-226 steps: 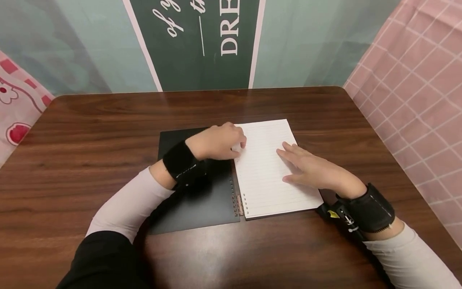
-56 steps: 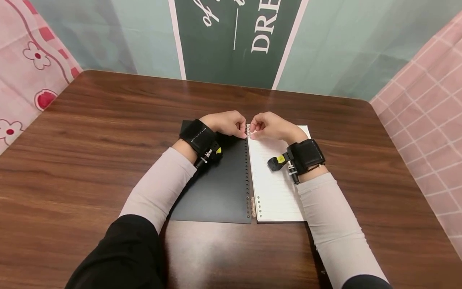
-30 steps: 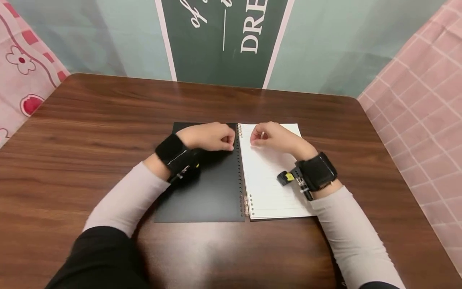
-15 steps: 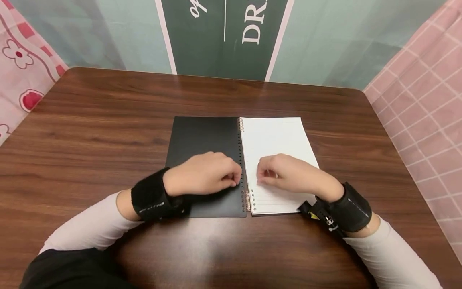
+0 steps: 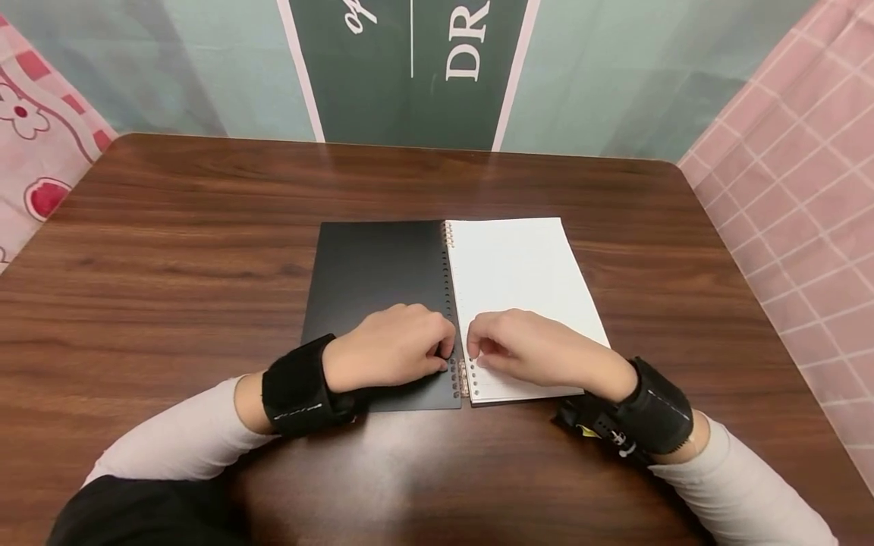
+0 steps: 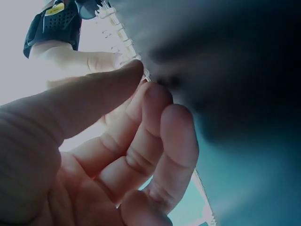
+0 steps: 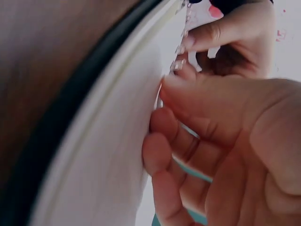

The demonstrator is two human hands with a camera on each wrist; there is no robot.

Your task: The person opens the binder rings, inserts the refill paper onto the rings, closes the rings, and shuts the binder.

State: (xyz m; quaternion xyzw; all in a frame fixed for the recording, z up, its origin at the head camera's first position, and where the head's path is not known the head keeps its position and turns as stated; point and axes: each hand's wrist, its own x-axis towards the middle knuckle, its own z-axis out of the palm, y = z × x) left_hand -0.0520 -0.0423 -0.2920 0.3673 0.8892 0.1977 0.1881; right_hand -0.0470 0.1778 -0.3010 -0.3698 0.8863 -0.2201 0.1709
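A loose-leaf notebook lies spread on the table, its black cover [image 5: 382,273] on the left and a stack of lined white paper [image 5: 515,265] on the right. Along the spine, the far binder rings [image 5: 448,233] pass through the page holes. My left hand [image 5: 392,345] pinches at the spine just above the near binder rings [image 5: 464,379], thumb against fingertips. Facing it, my right hand [image 5: 539,345] pinches at the paper's holed edge. In the right wrist view, clear rings [image 7: 178,64] show between both hands. Exactly what lies under the fingertips is hidden.
The brown wooden table [image 5: 205,227] surrounds the notebook. Behind it hangs a green and teal printed cloth [image 5: 601,76]; a pink checked cloth [image 5: 806,167] borders the right side. Each wrist wears a black strap [image 5: 297,390] with a camera.
Both hands have come from the far rings down the spine toward the near rings. Over the last half second they drew closer to the spine. Earlier, the right hand lay flat on the paper.
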